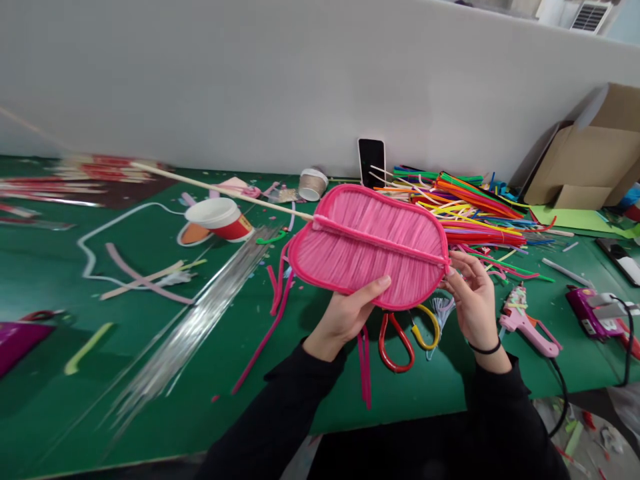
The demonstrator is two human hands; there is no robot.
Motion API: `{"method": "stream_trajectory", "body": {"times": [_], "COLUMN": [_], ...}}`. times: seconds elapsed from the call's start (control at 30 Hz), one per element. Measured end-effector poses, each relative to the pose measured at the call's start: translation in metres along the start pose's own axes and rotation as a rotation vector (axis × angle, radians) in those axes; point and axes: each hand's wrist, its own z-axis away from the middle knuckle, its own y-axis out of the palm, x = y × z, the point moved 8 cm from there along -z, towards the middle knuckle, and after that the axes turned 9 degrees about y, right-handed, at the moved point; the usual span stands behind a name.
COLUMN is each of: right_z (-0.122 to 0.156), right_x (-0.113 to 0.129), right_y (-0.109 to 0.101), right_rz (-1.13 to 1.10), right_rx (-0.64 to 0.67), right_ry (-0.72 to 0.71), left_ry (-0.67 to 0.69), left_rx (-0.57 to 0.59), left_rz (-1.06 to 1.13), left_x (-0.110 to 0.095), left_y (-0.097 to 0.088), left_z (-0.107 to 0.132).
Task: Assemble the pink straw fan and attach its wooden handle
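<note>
A pink fan-shaped piece (367,247) made of fuzzy pipe cleaners sits on a long thin wooden stick (215,190) that runs up to the left. My left hand (347,313) grips its lower edge from beneath, thumb on top. My right hand (470,297) pinches the right tip of the piece where the centre rib ends. Both arms wear black sleeves, and a black band circles the right wrist. Scissors (403,340) with red and yellow handles lie on the green table (45,400) just below the piece.
A heap of coloured pipe cleaners (475,207) lies at the back right, a phone (372,162) leaning on the wall behind. A pink glue gun (527,323) and a purple one (593,313) lie right. Tipped paper cup (220,219), silver wires (200,320) and a cardboard box (585,157) are around.
</note>
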Motion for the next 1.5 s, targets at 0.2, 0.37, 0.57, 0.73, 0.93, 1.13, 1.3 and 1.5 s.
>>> {"method": "stream_trajectory", "body": {"times": [0.2,0.37,0.57,0.73,0.93,1.13,1.3,1.5], "right_z": [0.004,0.0,-0.004,-0.005,-0.005,-0.003,0.0,0.001], "right_x": [0.002,-0.01,-0.019,-0.023,-0.034,-0.032,-0.027,-0.03], "right_y": [-0.004,0.001,-0.001,0.0,-0.001,0.001,0.007,0.006], "right_rz": [0.012,-0.069,-0.108,-0.164,-0.192,-0.15,-0.112,-0.13], "right_rx": [-0.1,-0.012,-0.004,0.001,-0.009,0.008,0.055,0.051], "right_ry": [-0.06,0.077,0.158,0.227,0.354,0.344,0.309,0.341], "left_ry": [0.022,0.026,0.016,-0.075,-0.146,-0.201,-0.151,-0.112], "left_rx": [-0.026,-0.022,-0.04,-0.097,-0.097,-0.143,-0.12,-0.09], "left_rz": [-0.028,-0.045,-0.049,-0.015,0.017,0.034,0.007,-0.011], "left_x": [-0.001,-0.002,-0.003,0.005,0.008,0.013,0.013,0.012], "left_y": [-0.001,0.0,0.003,-0.004,-0.003,-0.006,-0.008,-0.006], "left_z": [-0.002,-0.003,-0.004,-0.009,-0.011,-0.011,-0.014,-0.014]}}
